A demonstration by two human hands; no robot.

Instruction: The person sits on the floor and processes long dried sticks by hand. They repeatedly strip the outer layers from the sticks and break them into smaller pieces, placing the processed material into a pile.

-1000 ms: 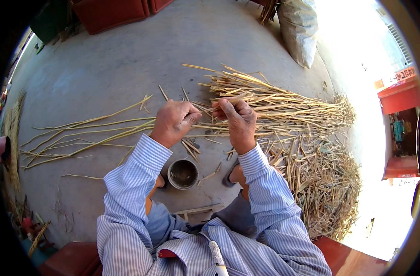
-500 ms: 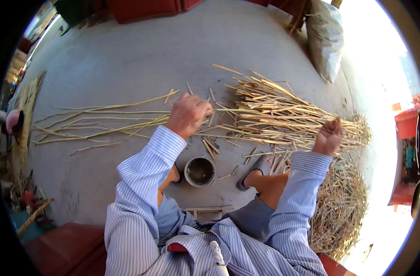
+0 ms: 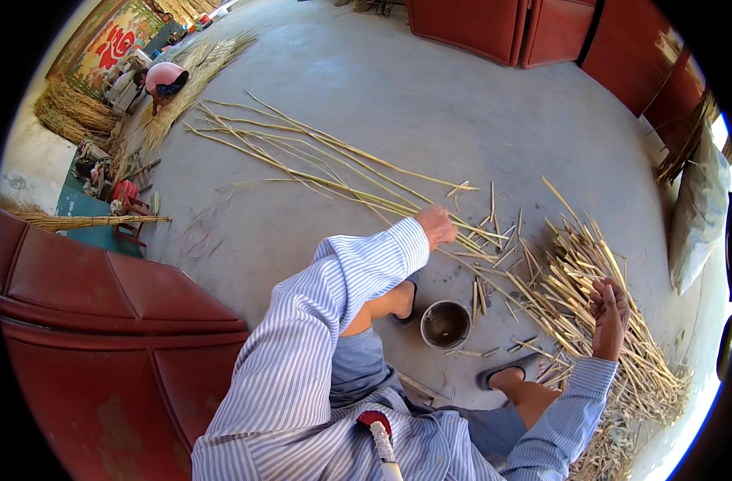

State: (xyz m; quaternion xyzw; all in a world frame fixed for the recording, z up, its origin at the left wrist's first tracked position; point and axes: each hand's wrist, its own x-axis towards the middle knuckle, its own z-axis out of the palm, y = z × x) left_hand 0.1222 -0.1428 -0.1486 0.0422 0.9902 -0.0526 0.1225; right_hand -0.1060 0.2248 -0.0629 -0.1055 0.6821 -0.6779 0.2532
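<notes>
My left hand (image 3: 436, 226) is closed around long, thin yellow-green stalks (image 3: 358, 191) at their near end. They fan out across the floor toward the far left. My right hand (image 3: 608, 317) is raised over a heap of dry, straw-coloured stalks (image 3: 578, 293); its fingers are loosely bent and apart, with nothing visible in them. Short cut pieces of stalk (image 3: 494, 210) lie scattered between my hands. A small round dark bowl (image 3: 445, 325) stands on the floor between my feet, with something dark inside.
Large red padded panels (image 3: 109, 321) are at the near left, and more red furniture (image 3: 470, 28) stands at the back. A pale sack (image 3: 702, 212) leans at the right. Far left, a person in pink (image 3: 165, 76) bends over a stalk mat (image 3: 209, 60).
My view has swung to the left, bringing the other person and red panels into sight. My right hand's fingers have loosened from a tighter curl. The left hand remains at the stalks.
</notes>
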